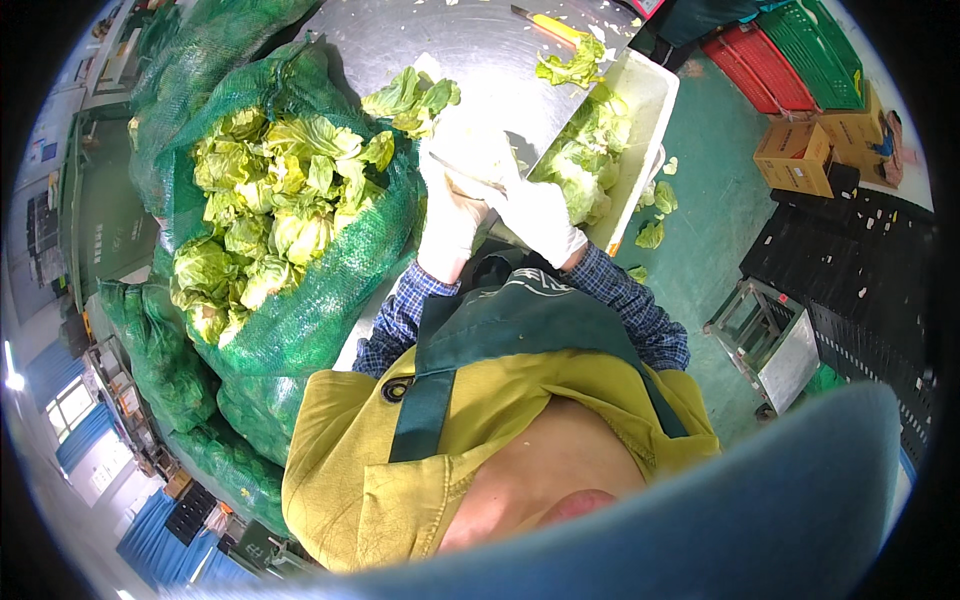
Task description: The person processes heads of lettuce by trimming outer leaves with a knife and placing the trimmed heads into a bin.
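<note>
White gloves cover both hands above the steel table. My left hand (450,214) holds a pale, overexposed leafy head (472,150), likely cabbage or lettuce, from its left and near side. My right hand (541,214) is closed on what looks like a knife, its thin blade (465,171) lying across the near side of the head; the handle is hidden. Loose green leaves (411,99) lie just beyond my left hand. A green mesh sack (352,277) at the left is open, showing many leafy heads (259,217). Trimmed pale heads (589,176) fill a white bin (651,139) at the right.
On the steel table (465,34) lie an orange-handled knife (555,28), a leaf (574,64) and scraps. More full mesh sacks (161,352) stand at the left. Fallen leaves (651,234) dot the green floor. Crates (810,56), cartons (795,157) and a metal stool (772,337) stand right.
</note>
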`<state>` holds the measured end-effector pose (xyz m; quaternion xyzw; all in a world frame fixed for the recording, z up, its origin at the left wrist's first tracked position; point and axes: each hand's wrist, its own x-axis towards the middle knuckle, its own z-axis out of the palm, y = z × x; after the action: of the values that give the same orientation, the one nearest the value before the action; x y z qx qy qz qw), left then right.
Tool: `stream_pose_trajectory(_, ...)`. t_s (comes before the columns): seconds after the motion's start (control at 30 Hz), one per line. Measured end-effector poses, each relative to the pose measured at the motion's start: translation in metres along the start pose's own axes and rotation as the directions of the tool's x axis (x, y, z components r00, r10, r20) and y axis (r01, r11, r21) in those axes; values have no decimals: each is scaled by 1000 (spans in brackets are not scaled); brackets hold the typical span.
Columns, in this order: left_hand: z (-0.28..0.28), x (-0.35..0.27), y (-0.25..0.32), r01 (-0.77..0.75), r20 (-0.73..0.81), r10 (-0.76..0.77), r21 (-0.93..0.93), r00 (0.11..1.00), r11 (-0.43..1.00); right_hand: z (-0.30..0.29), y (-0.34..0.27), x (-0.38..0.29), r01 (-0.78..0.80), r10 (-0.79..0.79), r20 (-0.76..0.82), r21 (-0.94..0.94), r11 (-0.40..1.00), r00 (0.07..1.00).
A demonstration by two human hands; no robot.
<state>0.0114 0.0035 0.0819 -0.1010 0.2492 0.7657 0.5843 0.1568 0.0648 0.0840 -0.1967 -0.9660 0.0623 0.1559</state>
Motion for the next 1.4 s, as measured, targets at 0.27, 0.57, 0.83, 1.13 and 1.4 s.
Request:
stream_pose_trajectory(0.27, -6, 11, -7, -11, -11, 11, -64, 1000, 998, -2, 1, 19, -201, 204, -12, 126, 972, 979)
stream_pose_trajectory(0.57, -20, -2, -3, -110, 7, 111, 216, 994, 970, 12, 36, 14, -41, 391, -411, 645, 763, 824)
stream_pose_trajectory(0.83, -24, -6, -5, -448, 70, 514, 600, 855, 663, -32, 24, 22, -340, 438, 57, 721, 603, 897)
stream_pose_trajectory(1.13, -10, -9, 12, -500, 18, 592, 555, 806, 665, -30, 29, 22, -265, 437, -66, 712, 651, 897)
stream_pose_trajectory(1.4, -5, -11, 14, -515, 125, 627, 703, 769, 491, -31, 20, 37, -250, 317, 63, 764, 594, 946)
